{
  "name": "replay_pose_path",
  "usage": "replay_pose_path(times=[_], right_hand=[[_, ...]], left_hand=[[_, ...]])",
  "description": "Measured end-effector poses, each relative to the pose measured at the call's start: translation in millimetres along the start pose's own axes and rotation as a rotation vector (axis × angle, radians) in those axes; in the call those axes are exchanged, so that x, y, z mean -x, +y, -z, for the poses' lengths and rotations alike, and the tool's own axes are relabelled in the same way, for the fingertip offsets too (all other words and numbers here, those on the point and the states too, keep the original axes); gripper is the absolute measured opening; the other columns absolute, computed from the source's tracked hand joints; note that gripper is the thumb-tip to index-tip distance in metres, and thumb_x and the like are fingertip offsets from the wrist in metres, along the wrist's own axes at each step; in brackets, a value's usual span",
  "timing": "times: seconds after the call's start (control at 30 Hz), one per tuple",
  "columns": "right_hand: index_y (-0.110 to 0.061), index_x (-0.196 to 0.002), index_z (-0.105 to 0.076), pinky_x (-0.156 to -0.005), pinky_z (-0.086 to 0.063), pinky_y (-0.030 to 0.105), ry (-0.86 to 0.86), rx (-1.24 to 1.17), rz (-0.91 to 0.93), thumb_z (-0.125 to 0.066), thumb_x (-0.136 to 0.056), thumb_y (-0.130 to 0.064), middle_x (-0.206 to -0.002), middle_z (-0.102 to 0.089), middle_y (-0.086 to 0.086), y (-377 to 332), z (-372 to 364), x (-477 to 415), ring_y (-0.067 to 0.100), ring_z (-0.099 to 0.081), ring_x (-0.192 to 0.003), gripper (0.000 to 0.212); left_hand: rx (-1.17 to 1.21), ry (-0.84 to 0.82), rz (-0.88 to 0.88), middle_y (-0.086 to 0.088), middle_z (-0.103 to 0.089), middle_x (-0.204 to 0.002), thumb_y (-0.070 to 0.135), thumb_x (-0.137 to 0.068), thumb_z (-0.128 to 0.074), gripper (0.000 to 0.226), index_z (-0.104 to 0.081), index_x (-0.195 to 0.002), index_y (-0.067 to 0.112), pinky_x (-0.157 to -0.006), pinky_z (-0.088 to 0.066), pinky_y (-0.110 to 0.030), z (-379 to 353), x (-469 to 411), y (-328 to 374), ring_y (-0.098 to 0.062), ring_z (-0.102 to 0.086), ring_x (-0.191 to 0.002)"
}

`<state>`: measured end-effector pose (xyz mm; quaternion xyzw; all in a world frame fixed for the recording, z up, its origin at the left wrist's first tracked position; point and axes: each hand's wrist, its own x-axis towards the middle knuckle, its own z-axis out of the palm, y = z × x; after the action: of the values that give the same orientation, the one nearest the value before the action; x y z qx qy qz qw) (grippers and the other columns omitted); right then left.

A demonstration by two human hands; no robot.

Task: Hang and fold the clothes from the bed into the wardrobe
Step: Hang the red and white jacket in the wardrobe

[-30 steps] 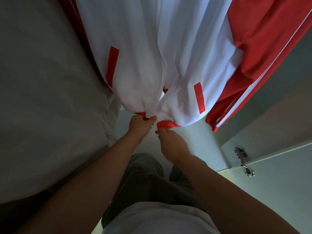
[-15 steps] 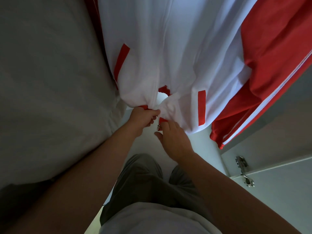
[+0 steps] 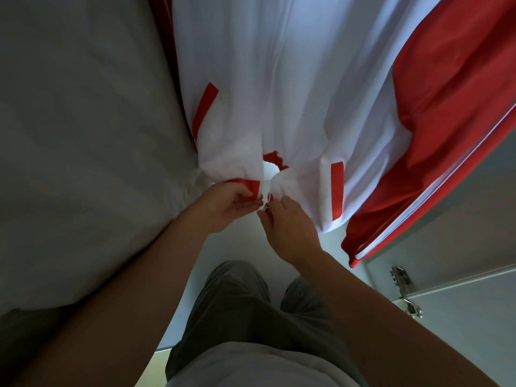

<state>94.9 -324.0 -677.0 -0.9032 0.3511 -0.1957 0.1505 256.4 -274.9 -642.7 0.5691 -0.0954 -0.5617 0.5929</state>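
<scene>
A white jacket [image 3: 279, 88] with red sleeves and red pocket strips hangs in front of me inside the wardrobe. Its front is parted at the hem, with zipper teeth showing around a small gap. My left hand [image 3: 226, 203] pinches the left hem by its red band. My right hand [image 3: 287, 224] holds the right hem, its fingertips on the small metal zipper pull [image 3: 265, 206] between the two hands. The red sleeve [image 3: 446, 141] hangs to the right.
A pale grey garment [image 3: 83, 149] hangs close on the left, touching the jacket. The white wardrobe door [image 3: 460, 317] with metal hinges stands open at the lower right. The white wardrobe floor [image 3: 237, 250] lies below my hands, with my legs beneath.
The jacket hem has shifted down and closer in view. Both hands came together at the hem, and the right fingertips moved onto the zipper pull; the gap in the front opened wider.
</scene>
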Motion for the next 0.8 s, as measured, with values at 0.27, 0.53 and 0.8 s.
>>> replay_pose_path(times=[0.27, 0.53, 0.8], right_hand=[[-0.020, -0.104, -0.066, -0.093, -0.052, 0.029, -0.036, -0.001, 0.005, -0.044, -0.103, -0.041, -0.097, -0.068, -0.006, -10, -3, -8, 0.009, -0.060, -0.080, 0.031], [-0.027, -0.080, -0.051, -0.071, -0.039, 0.018, -0.111, -0.087, 0.008, -0.049, -0.101, -0.036, -0.070, -0.046, -0.015, -18, -6, -11, 0.002, -0.044, -0.057, 0.023], [-0.026, -0.070, -0.048, -0.056, -0.028, 0.011, -0.104, -0.204, -0.060, -0.052, -0.100, -0.033, -0.059, -0.042, -0.016, -20, -5, -11, 0.005, -0.045, -0.051, 0.031]], left_hand=[[-0.232, 0.080, -0.146, 0.002, -0.076, -0.099, 0.014, -0.087, -0.073, 0.022, -0.069, -0.108, 0.020, -0.070, -0.056, -0.026, 17, 14, -3, -0.018, -0.073, -0.092], [-0.423, 0.221, -0.370, 0.009, -0.073, -0.098, 0.021, -0.083, -0.078, 0.020, -0.072, -0.102, 0.021, -0.072, -0.049, -0.022, 9, 19, -8, -0.009, -0.067, -0.089], [-0.478, 0.206, -0.416, 0.008, -0.074, -0.087, 0.017, -0.081, -0.080, 0.016, -0.073, -0.095, 0.019, -0.065, -0.052, -0.019, 8, 19, -14, -0.003, -0.069, -0.078]])
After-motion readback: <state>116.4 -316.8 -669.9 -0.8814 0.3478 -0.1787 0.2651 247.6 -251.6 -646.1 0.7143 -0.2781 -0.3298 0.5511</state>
